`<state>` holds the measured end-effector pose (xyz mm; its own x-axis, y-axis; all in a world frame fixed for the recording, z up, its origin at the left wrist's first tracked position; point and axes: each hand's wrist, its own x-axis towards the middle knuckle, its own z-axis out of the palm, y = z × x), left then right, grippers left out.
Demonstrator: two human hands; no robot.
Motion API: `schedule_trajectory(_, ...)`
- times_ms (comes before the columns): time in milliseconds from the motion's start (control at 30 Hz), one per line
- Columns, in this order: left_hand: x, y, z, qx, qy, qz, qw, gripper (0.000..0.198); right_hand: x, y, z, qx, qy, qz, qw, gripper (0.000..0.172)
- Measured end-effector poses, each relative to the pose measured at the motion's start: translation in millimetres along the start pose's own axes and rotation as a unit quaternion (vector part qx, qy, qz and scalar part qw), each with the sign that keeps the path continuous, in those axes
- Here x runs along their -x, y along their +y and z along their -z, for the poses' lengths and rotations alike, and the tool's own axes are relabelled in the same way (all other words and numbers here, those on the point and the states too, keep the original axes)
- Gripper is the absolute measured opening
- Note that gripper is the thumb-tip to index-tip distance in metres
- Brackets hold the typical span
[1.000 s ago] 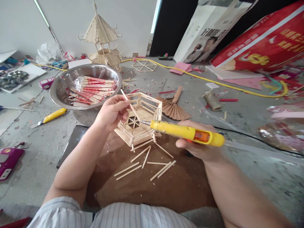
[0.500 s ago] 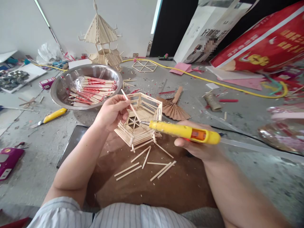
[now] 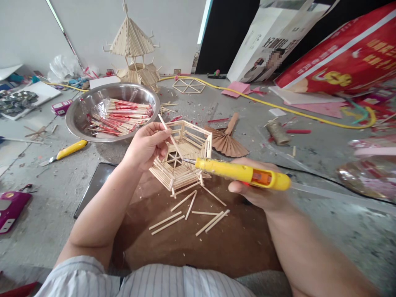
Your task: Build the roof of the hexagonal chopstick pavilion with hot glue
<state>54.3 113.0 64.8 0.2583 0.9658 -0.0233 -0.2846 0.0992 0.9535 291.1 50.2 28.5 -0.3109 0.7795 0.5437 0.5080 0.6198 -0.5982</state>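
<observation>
Between the thumb and fingers of my left hand (image 3: 148,145) is a thin wooden stick (image 3: 170,135), slanting down to the right. My right hand (image 3: 260,194) is closed round a yellow hot glue gun (image 3: 241,171); its metal nozzle meets or nearly meets the stick's lower end. Below both hands sits a six-sided frame built of wooden sticks (image 3: 185,175), with a spoked hexagon at its centre. Several short cut sticks (image 3: 212,222) lie in front of it on a brown board (image 3: 154,255).
A steel bowl (image 3: 72,119) of wrapped sticks stands at the left, near a yellow utility knife (image 3: 71,150) and a dark phone (image 3: 93,189). Behind are a stick pagoda (image 3: 131,41) and a yellow cable (image 3: 262,99). A brown paper fan (image 3: 227,140) lies right of the frame.
The glue gun has shifted very slightly right along with my right hand. My left hand and its stick have barely moved.
</observation>
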Motion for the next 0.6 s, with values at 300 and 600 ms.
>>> schedule_trajectory(300,0.7,0.2,-1.2,-0.005,-0.003,-0.013,1.0,0.027,-1.4,-1.5,-0.1,0.004,0.0,0.004,1.0,0.033)
schedule_trajectory(600,1.7,0.5,-0.9,-0.022,-0.001,-0.006,1.0,0.028,0.3,4.7,-2.0,-0.073,-0.01,-0.043,0.996,0.027)
